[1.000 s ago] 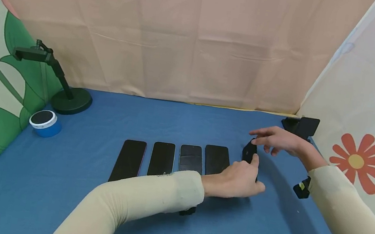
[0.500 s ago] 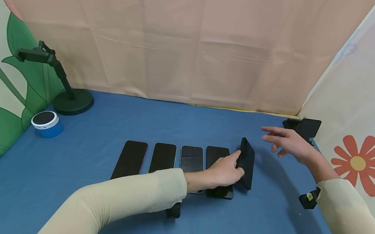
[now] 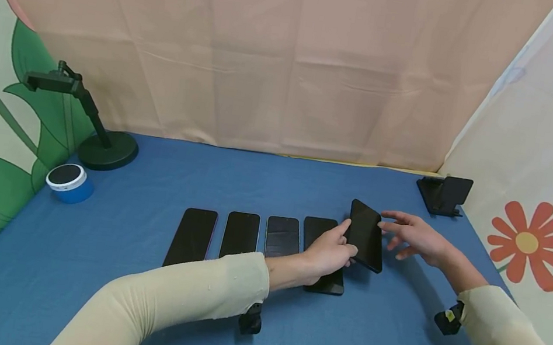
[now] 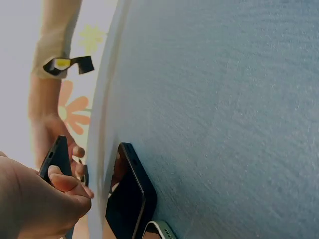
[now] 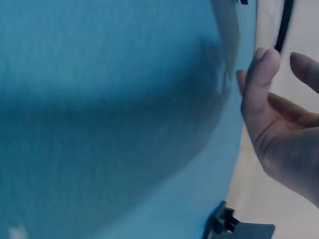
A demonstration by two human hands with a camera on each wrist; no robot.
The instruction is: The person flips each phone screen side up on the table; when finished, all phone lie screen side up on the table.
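In the head view my left hand [image 3: 324,257] holds a black phone [image 3: 367,237] by its left edge, tilted above the blue table. The left wrist view shows the thumb lying along this phone [image 4: 59,158]. At the phone's right edge are the fingertips of my right hand [image 3: 417,238], its fingers spread and loosely bent. From the right wrist, the phone's thin dark edge [image 5: 284,25] appears just beyond the fingers of that hand [image 5: 284,119]. Under my left hand lies another black phone [image 3: 327,284], partly covered.
Three more phones lie in a row to the left, including one with a purplish edge [image 3: 191,237]. A black folding stand [image 3: 444,195] is at the back right. At the left stand a dark round-based stand [image 3: 108,150] and a blue-and-white tub [image 3: 70,183].
The phone has turned from nearly edge-on to screen showing, in my left hand. My right hand drew away from it, then came back to its right edge.
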